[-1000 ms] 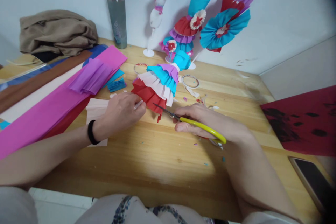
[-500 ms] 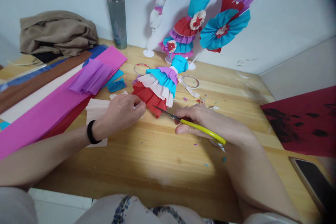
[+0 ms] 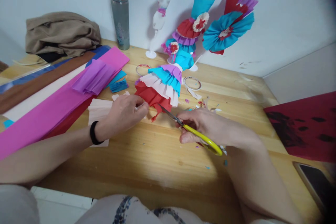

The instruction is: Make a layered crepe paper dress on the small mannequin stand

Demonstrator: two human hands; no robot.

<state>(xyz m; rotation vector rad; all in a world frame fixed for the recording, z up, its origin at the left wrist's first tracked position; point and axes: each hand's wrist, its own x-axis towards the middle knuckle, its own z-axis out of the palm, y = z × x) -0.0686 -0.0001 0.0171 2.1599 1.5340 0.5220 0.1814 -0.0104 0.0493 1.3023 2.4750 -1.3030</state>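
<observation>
A small layered crepe-paper dress [image 3: 168, 80] in blue, purple, white and red lies tilted at the middle of the table. My left hand [image 3: 128, 112], with a black band at the wrist, is pinched at the lower left of its red hem; what lies between the fingertips is too small to make out. My right hand [image 3: 202, 124] holds yellow-handled scissors [image 3: 203, 136], their blades at the hem's lower edge. A narrow red strip [image 3: 156, 114] hangs from the hem beside the blade tips.
Folded crepe paper [image 3: 68, 101] lies at left, with a brown cloth [image 3: 61, 33] and a bottle [image 3: 119, 14] behind. Dressed stands [image 3: 189, 28] line the wall. Tape rolls [image 3: 193, 83] and scraps lie beyond my right hand; a phone [image 3: 313, 185] is at right.
The scissors have tilted more steeply and moved slightly right. A red strip now dangles from the hem where the edge was fuller. The whole view has shifted a little.
</observation>
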